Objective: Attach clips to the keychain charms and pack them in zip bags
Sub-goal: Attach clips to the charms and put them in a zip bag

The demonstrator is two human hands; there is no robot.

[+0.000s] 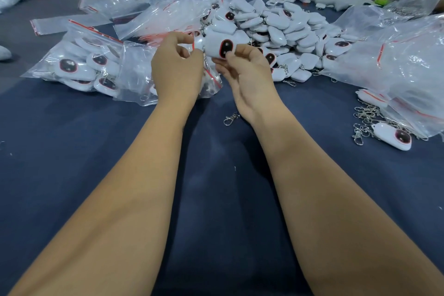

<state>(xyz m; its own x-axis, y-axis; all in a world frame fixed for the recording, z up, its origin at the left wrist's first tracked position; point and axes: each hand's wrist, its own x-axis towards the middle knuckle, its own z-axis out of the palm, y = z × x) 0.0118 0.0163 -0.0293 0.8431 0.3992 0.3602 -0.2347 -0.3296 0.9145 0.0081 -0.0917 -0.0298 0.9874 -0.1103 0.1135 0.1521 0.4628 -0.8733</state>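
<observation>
With the right hand (242, 65) pinching the charm (222, 44) and the left hand (176, 65) pinching the zip bag (168, 72) mouth beside it, a narrow opening may snag the charm.

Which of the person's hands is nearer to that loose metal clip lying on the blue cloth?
Right. The right hand is raised just above the loose clip, its wrist beside it; the left hand is farther off to the left.

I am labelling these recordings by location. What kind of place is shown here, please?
Probably a small packing or assembly workshop, not a home. A large heap of identical white charms covers the blue table, with zip bags already filled and loose metal clips nearby.
</observation>
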